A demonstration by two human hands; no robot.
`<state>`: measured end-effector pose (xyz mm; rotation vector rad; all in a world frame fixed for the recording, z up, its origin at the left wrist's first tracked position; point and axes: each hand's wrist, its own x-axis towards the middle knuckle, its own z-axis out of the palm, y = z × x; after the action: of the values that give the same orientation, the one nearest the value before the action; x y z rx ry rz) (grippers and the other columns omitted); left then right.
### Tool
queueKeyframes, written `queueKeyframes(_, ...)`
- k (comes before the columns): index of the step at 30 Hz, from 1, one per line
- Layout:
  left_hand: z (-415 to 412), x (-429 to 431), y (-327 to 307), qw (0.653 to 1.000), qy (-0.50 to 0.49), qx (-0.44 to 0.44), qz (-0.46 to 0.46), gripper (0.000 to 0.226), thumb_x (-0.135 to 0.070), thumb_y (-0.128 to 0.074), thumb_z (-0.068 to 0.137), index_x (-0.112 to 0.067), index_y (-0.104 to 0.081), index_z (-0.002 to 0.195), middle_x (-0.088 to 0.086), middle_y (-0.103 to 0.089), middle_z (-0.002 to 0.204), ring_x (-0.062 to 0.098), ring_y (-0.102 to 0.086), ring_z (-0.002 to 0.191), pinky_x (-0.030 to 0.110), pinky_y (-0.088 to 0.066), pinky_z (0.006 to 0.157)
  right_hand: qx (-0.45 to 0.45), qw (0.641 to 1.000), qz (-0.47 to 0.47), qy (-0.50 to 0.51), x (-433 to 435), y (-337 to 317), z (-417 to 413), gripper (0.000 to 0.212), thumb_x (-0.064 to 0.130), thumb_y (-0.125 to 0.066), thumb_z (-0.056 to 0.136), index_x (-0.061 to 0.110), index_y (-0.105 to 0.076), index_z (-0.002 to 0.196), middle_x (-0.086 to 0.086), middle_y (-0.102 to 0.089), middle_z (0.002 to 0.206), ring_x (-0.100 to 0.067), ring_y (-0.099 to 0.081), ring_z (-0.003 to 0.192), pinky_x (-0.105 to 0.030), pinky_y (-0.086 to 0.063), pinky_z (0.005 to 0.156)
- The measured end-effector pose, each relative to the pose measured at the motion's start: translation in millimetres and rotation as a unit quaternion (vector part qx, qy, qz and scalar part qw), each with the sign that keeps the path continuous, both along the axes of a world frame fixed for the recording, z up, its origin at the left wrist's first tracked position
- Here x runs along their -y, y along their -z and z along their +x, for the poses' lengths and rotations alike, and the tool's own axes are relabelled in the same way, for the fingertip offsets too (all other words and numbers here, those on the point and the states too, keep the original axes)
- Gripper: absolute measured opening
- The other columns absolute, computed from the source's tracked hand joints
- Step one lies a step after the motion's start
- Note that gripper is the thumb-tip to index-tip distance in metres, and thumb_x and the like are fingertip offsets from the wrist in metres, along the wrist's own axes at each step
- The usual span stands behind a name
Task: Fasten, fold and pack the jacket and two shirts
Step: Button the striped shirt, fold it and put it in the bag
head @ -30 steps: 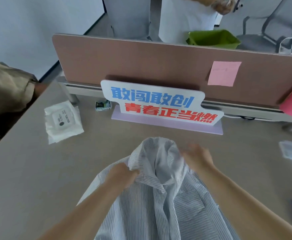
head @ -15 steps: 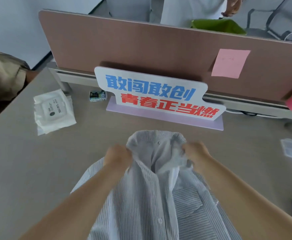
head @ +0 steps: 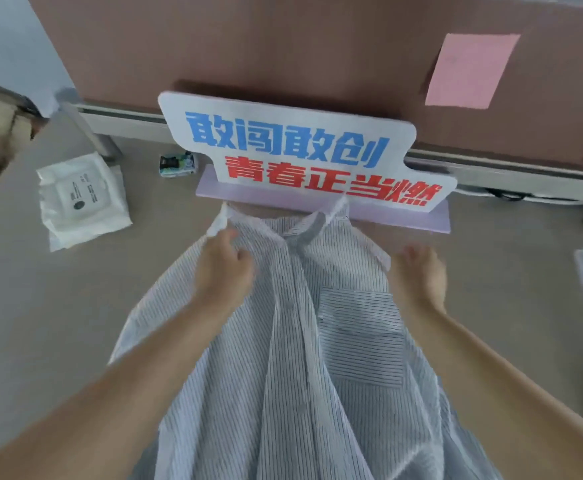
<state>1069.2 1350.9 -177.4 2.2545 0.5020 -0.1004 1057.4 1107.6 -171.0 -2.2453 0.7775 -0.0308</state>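
The striped shirt [head: 297, 358] lies front-up on the grey worktop [head: 41, 323]. Its collar [head: 304, 233] points away from the person and reaches the lilac base of the sign [head: 293, 157], while its lower part runs off the near edge of the view. The placket runs down the middle and the chest pocket [head: 362, 334] sits to the right of it.

The left hand [head: 222, 268] rests on the shoulder area just left of the collar. Its fingers [head: 226, 242] are curled and pinch a bunch of the fabric, so that a white tip of cloth stands up just beyond the knuckles. The left forearm comes in from the lower left corner and crosses over the shirt's side.

The right hand [head: 418, 275] sits at the outer edge of the other shoulder, touching the seam, with its fingers [head: 413, 252] pointing forward toward the sign. Motion blur hides whether they grasp the fabric or only lie against it, so I cannot tell. The right forearm enters from the lower right.

A white wipes pack [head: 82, 199] lies well to the left of the shirt, and a small packet [head: 177, 164] sits beside the sign. A pink note [head: 470, 71] is stuck to the brown partition [head: 283, 46] behind.
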Motion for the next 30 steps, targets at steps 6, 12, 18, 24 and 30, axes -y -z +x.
queueKeyframes(6,-111.1,56.0,30.4,0.964,0.152,-0.122,0.179,0.061,-0.052,-0.020,0.098,-0.030,-0.002,0.152,0.005,0.009,0.161,0.026,0.007,0.148,0.052,-0.002,0.118,-0.095,0.992,-0.079,-0.038,3.1,44.4,-150.2,0.055,0.038,-0.023,0.098,0.016,-0.016,0.149,-0.013,-0.013,0.156,-0.029,-0.012,0.144,-0.046,-0.012,0.118)
queueKeyframes(12,-105.8,51.7,74.2,0.936,0.203,-0.072,0.277,0.074,-0.067,0.005,0.081,-0.037,0.016,0.148,0.007,0.023,0.158,0.028,0.023,0.145,0.053,0.013,0.114,-0.152,0.964,-0.188,-0.112,43.0,74.0,-143.1,0.062,0.050,-0.010,0.096,0.029,0.014,0.149,-0.001,0.014,0.160,-0.017,0.015,0.147,-0.036,0.010,0.119)
queueKeyframes(18,-38.7,34.4,66.8,0.956,0.173,-0.089,0.219,0.062,-0.048,-0.034,0.095,-0.035,-0.010,0.150,0.008,0.005,0.161,0.027,0.007,0.147,0.054,0.003,0.116,-0.028,0.991,-0.044,-0.127,89.3,53.6,-68.7,0.058,0.038,-0.030,0.095,0.013,-0.030,0.148,-0.009,-0.027,0.155,-0.026,-0.022,0.143,-0.041,-0.015,0.118)
queueKeyframes(24,-57.6,132.6,24.8,0.967,0.175,0.116,0.142,0.046,-0.016,-0.051,0.085,-0.014,-0.048,0.130,0.012,-0.039,0.143,0.036,-0.040,0.129,0.053,-0.034,0.104,-0.238,0.956,-0.116,0.129,141.8,7.8,-123.8,0.059,0.029,-0.056,0.082,0.005,-0.039,0.134,-0.019,-0.040,0.138,-0.037,-0.036,0.127,-0.046,-0.030,0.105)
queueKeyframes(30,-93.5,239.7,25.0,0.902,0.392,0.010,0.181,0.057,-0.044,-0.033,0.098,-0.026,-0.016,0.150,0.008,0.003,0.161,0.025,0.004,0.148,0.051,0.003,0.118,-0.265,0.964,-0.038,0.016,196.6,10.7,-150.0,0.022,0.018,-0.052,0.092,0.004,-0.062,0.078,-0.015,-0.063,0.088,-0.023,-0.050,0.076,-0.028,-0.037,0.064)
